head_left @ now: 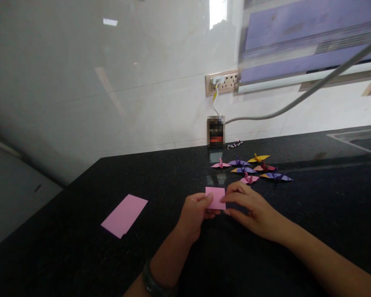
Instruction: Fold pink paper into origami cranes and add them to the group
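A small pink square of folded paper point(217, 197) is held up over the black countertop. My left hand point(196, 212) pinches its left side, thumb on the front and fingers behind. At its right edge is my right hand point(252, 208), with the index fingertip touching the paper and the thumb apart near the lower corner. Just beyond my hands stand several folded paper cranes, among them a pink crane point(250, 179), a purple crane point(276, 176) and a yellow crane point(259, 158). Flat on the counter to the left lies a pink paper sheet or stack point(124, 215).
The black countertop point(64, 243) meets a glossy tiled wall. Against that wall stands a small blurred-out device point(216, 132) on a white cord from the socket point(221, 83). Beside it lies a beaded strand point(235, 144). A grey cable point(284, 111) runs up to the right.
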`<state>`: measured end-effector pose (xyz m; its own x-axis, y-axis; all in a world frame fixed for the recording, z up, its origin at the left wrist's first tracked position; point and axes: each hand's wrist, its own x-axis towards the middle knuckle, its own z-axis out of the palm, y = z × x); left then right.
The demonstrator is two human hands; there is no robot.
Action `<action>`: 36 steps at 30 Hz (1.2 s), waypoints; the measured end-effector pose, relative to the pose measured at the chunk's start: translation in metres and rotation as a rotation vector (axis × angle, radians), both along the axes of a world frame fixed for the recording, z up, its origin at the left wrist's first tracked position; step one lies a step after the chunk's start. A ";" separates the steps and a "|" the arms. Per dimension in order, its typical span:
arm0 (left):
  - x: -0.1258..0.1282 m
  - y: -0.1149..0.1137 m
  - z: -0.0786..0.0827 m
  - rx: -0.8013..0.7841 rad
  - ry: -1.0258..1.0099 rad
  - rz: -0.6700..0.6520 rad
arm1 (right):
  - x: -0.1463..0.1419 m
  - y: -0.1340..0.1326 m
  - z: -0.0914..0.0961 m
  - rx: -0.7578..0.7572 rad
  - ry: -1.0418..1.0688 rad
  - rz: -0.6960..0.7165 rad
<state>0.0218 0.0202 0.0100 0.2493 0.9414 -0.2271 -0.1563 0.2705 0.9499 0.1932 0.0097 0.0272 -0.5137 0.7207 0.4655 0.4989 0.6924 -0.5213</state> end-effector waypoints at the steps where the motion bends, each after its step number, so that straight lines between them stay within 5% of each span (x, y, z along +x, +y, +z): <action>1: 0.000 0.000 0.000 0.004 0.010 -0.009 | 0.000 0.000 0.000 0.012 -0.005 0.004; 12: 0.006 -0.004 0.007 0.049 0.045 -0.122 | -0.005 0.003 -0.011 0.024 0.103 -0.211; 25: 0.009 -0.007 0.007 0.227 0.086 -0.148 | -0.006 0.005 -0.014 -0.011 0.149 -0.219; 30: 0.005 -0.005 0.003 0.323 0.235 -0.158 | -0.006 0.002 -0.011 -0.080 0.184 -0.224; 36: -0.004 -0.008 0.008 0.464 0.460 -0.155 | -0.002 0.003 -0.009 -0.363 0.148 -0.131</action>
